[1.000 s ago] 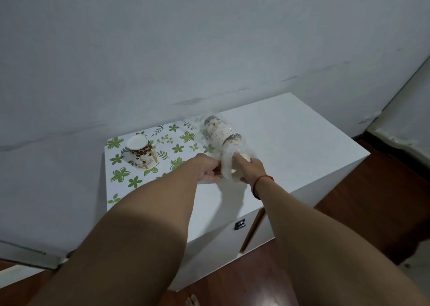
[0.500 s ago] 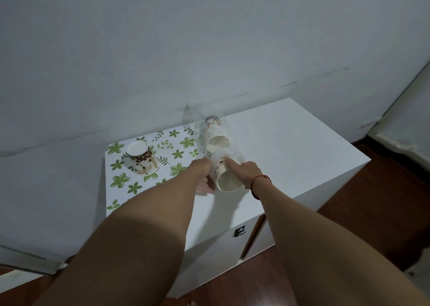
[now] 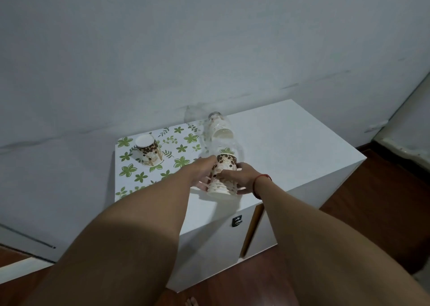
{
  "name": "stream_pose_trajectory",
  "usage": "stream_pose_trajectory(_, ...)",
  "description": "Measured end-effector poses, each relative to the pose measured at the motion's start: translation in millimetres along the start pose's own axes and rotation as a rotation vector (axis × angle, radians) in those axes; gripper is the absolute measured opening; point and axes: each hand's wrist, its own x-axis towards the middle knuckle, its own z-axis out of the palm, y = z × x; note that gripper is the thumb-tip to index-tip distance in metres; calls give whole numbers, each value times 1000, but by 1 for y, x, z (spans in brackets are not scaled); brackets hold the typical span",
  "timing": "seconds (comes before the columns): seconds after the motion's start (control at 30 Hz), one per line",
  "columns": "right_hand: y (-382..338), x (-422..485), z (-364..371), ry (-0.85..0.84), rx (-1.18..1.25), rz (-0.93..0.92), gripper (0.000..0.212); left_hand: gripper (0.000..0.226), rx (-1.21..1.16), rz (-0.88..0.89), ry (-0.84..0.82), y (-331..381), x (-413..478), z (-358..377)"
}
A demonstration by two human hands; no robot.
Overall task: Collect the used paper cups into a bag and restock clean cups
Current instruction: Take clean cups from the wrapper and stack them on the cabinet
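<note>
Restocking seems the step in hand: a stack of clean cups (image 3: 223, 176) stands on the white desk (image 3: 290, 147), just right of the floral mat (image 3: 130, 169). The left hand (image 3: 202, 171) grasps its left side, fingers curled round; the right hand (image 3: 242, 177) wraps the right side, fingers across the printed front. To do it well, I judge, hold low near the nested rims, draw the stack clear of the clear plastic sleeve (image 3: 217, 144) behind it, and keep it plumb so it cannot topple. Its long axis runs nearly upright, base up, rims down on the desk. The sleeve lies along the desk toward the wall, more cups (image 3: 220, 127) inside, mouth facing the person. One inverted cup (image 3: 149, 151) sits on the mat.
</note>
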Motion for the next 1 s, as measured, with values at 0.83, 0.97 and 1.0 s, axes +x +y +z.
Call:
stream_pose_trajectory(0.83,-169,26,139,105,-102,-650,82,62,-225,327,528,11,-45,-190)
stream_pose_trajectory(0.97,-178,47,151,122,-126,-619,81,65,-232,332,557,11,-27,-205)
stream_pose_trajectory(1.0,-179,52,154,111,-130,-605,81,68,-233,324,569,9,-20,-209)
